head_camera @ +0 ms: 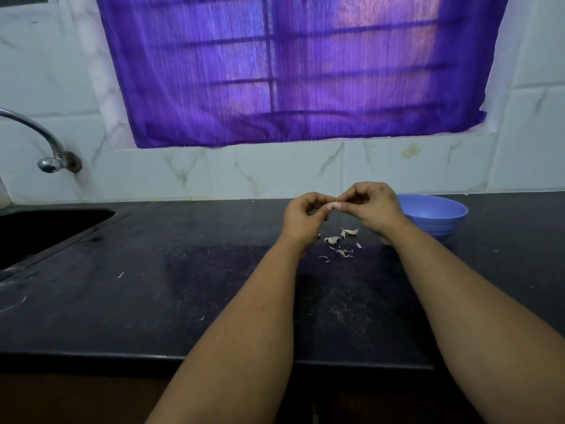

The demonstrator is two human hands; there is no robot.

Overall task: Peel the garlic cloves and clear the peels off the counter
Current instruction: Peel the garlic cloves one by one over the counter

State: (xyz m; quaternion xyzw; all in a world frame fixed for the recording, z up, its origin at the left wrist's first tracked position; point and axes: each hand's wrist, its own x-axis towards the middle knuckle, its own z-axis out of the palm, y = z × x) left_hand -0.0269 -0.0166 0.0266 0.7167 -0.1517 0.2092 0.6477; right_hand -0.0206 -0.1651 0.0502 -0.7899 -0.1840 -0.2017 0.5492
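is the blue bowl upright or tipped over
Upright. The blue bowl sits on its base on the counter, open rim facing up, beside the right hand.

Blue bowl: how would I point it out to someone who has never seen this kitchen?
Start at the black stone counter under the purple-curtained window. Follow its back edge right, past the right hand, to the round pale-blue plastic bowl by the tiled wall. It is the only container there; the rest is scattered whitish garlic peels.

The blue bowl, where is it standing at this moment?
In the head view the blue bowl stands on the black counter at the right, close to the tiled wall, just behind and right of the right hand.
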